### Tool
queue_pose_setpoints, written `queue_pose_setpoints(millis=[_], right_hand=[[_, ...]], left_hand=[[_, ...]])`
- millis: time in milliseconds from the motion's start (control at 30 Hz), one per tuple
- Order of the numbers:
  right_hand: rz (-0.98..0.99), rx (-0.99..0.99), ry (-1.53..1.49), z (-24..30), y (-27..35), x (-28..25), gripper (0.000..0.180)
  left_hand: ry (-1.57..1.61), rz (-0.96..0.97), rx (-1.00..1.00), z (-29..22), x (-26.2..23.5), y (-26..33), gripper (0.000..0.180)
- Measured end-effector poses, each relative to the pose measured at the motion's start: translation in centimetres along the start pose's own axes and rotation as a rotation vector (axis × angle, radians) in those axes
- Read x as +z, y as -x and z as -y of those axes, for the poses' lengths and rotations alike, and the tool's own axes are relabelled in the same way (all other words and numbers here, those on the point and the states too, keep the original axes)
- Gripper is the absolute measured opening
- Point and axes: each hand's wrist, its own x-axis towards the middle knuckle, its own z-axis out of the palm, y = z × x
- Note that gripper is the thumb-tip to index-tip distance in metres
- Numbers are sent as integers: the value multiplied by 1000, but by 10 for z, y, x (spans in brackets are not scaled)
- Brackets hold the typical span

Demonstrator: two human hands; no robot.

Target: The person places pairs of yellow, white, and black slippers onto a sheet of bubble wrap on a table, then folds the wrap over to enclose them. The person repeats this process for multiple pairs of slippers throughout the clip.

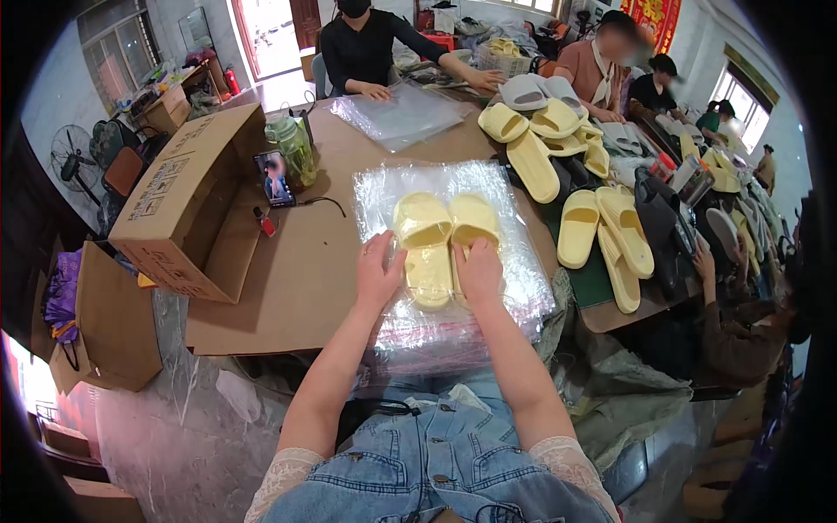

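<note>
A pair of yellow slippers [429, 272] lies side by side, straps away from me, in or under a clear plastic bag; glare hides where the film ends. They rest on a stack of clear plastic bags [514, 261]. My left hand [380, 272] lies by the left slipper's outer edge, fingers stretched forward on the plastic. Over the right slipper sits my right hand [479, 272], fingers bent around its footbed just behind the strap. That hand covers much of the slipper's heel half.
An open cardboard box [187, 209] stands left, beside a phone [275, 179], a green-tinted bottle [292, 148] and a small red bottle [264, 221]. More yellow slippers [602, 231] and dark ones crowd the right. Across the table, a person [375, 48] touches flat plastic sheets [397, 113]. Others work at right.
</note>
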Motion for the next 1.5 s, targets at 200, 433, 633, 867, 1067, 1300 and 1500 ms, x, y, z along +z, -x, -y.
queue_pose_setpoints(millis=[200,433,633,867,1067,1300,1500], right_hand=[[-107,-61,-143,6,5,-14,48],[29,48,84,14,7,-45,62],[86,-1,137,20,-15,-35,57],[35,-4,117,1,-34,13,39],[30,-56,-23,-10,-38,10,30],[112,-82,-99,-35,-3,-52,29],[246,35,-141,-77,66,-138,32]], left_hand=[[95,8,42,-6,-2,-1,40],[100,25,58,-9,-9,2,29],[46,133,190,-12,-10,-1,29],[21,187,191,-10,-7,-1,33],[-168,242,162,-13,-8,0,59],[-267,428,33,-17,-11,-1,85],[-237,380,90,-17,-8,2,78]])
